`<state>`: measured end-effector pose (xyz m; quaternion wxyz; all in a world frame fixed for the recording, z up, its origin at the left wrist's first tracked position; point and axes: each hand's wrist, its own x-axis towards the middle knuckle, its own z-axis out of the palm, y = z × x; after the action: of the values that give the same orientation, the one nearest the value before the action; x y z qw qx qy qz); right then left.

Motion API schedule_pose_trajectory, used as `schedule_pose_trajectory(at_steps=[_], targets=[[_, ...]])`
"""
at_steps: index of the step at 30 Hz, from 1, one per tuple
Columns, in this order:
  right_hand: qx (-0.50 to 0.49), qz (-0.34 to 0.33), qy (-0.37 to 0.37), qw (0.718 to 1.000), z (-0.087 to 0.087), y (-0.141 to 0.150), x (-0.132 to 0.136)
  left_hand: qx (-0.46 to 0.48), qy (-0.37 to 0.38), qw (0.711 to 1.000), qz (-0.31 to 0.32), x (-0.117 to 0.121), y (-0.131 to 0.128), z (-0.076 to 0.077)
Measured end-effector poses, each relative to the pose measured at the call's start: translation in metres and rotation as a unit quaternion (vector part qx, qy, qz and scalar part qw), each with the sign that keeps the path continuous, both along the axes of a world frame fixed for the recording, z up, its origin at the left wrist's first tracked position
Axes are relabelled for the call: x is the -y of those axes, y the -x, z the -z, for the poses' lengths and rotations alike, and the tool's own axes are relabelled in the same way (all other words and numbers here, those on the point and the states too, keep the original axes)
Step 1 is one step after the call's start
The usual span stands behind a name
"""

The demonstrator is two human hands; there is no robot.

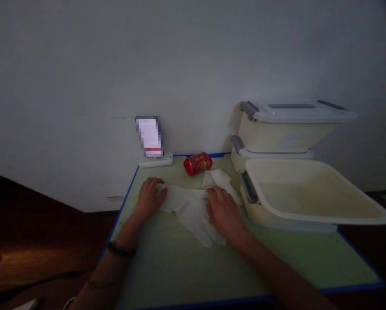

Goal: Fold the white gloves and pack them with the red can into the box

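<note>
A thin white glove [188, 206] lies spread on the green tabletop, its finger parts pointing toward the near right. At its left end rests my left hand [149, 197], thumb on the fabric and fingers apart from it, slightly bent. My right hand [223, 211] lies palm down over the glove's right side, with fingers stretched out and covering part of it. Just beyond my right fingers is a second crumpled white piece [219, 178], perhaps another glove. A red cylinder with a gold pattern [198, 163] lies on its side behind it.
An open cream bin [309, 219] with a grey latch stands at the right. Behind it are stacked lidded bins [286, 129]. A phone [150, 137] leans on a white stand [156, 160] at the back left. Blue tape edges the green table [167, 267], against a pale wall.
</note>
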<state>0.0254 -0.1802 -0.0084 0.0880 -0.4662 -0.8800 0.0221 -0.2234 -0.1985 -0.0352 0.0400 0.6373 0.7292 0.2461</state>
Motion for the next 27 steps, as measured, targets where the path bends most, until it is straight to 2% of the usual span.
schedule_pose_trajectory(at_steps=[1,3,5,7,10,12,14,17,19,23,27], targets=[[-0.02,-0.032,0.004,0.999,0.0,-0.002,0.009,0.011,0.005,0.999,0.036,0.005,0.002,-0.004],[-0.054,-0.104,0.046,0.992,0.004,-0.007,0.028,0.052,0.053,0.986,0.152,0.015,0.008,-0.011],[-0.056,-0.128,0.071,0.988,0.012,-0.015,0.042,0.078,0.108,0.966,0.222,0.021,0.013,-0.017],[-0.043,-0.14,0.057,0.988,0.022,-0.021,0.048,0.082,0.141,0.961,0.225,0.023,0.016,-0.02],[-0.01,-0.183,-0.003,0.983,0.029,-0.031,0.043,0.083,0.162,0.962,0.204,0.025,0.021,-0.023],[0.003,-0.216,-0.023,0.976,0.025,-0.038,0.036,0.086,0.171,0.96,0.202,0.027,0.023,-0.024],[0.016,-0.233,-0.014,0.972,0.016,-0.046,0.031,0.086,0.177,0.957,0.211,0.03,0.024,-0.026],[0.027,-0.205,0.02,0.978,0.003,-0.054,0.032,0.063,0.178,0.956,0.227,0.033,0.023,-0.028],[0.006,-0.173,0.035,0.984,0.0,-0.055,0.036,0.042,0.173,0.957,0.229,0.032,0.02,-0.03],[-0.046,-0.177,0.039,0.982,0.013,-0.048,0.046,0.044,0.164,0.958,0.232,0.032,0.017,-0.033],[-0.062,-0.182,-0.001,0.981,0.031,-0.043,0.047,0.068,0.174,0.95,0.25,0.035,0.015,-0.035]])
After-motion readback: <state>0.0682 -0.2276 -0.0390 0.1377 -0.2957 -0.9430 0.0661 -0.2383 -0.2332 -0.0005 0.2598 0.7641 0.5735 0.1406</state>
